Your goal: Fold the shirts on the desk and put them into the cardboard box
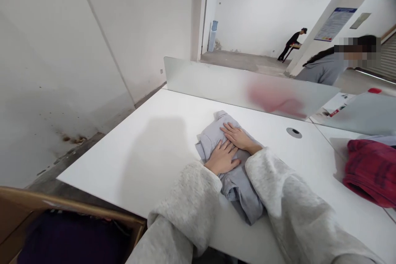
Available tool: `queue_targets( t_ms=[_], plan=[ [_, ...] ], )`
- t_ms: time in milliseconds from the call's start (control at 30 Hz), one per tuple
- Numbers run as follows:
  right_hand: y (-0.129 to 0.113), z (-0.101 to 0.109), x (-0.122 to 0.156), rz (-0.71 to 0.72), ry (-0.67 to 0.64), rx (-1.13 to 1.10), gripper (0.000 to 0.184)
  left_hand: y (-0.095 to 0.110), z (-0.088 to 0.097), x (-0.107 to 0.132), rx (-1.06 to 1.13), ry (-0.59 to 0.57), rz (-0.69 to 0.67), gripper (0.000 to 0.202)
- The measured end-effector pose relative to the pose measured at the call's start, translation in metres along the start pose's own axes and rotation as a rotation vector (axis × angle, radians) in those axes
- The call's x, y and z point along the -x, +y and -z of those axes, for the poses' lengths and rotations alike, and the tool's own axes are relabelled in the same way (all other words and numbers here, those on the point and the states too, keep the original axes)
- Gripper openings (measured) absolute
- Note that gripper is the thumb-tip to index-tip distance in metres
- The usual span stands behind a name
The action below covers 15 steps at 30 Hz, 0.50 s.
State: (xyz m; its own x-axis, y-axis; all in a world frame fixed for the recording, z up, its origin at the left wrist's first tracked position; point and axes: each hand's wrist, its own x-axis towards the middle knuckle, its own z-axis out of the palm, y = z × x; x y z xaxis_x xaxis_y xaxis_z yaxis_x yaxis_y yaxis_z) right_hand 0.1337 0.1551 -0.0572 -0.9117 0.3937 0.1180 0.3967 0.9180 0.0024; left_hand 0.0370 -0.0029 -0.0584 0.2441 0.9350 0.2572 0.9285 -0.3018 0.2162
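A folded grey garment (213, 134) lies on the white table (148, 152), long side running from the back toward my body. My left hand (223, 157) rests flat on its middle, fingers spread. Just beyond it, my right hand (238, 137) also presses flat on the cloth, fingers stretched out. The two hands are close together, the left fingertips near the right palm. The near end of the garment is loosely rumpled and partly shows between my forearms. Which kind of garment it is, I cannot tell.
A frosted divider (210, 80) stands along the table's back edge. Red plaid clothing (371, 169) lies at the right, beyond a round cable grommet (293, 133). A cardboard box (71, 202) with dark cloth is at the lower left. One person (324, 68) is behind the divider, another farther off.
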Motion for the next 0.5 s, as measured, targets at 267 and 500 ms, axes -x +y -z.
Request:
queue_targets(
  t_ms=[267, 500],
  plan=[
    [0.026, 0.01, 0.038, -0.254, -0.037, -0.077, 0.059, -0.035, 0.019, 0.007, -0.128, 0.244, 0.348, 0.036],
    [0.039, 0.046, 0.137, -0.281, -0.238, -0.44, 0.065, -0.056, 0.014, 0.011, -0.174, 0.103, 0.554, 0.05]
  ],
)
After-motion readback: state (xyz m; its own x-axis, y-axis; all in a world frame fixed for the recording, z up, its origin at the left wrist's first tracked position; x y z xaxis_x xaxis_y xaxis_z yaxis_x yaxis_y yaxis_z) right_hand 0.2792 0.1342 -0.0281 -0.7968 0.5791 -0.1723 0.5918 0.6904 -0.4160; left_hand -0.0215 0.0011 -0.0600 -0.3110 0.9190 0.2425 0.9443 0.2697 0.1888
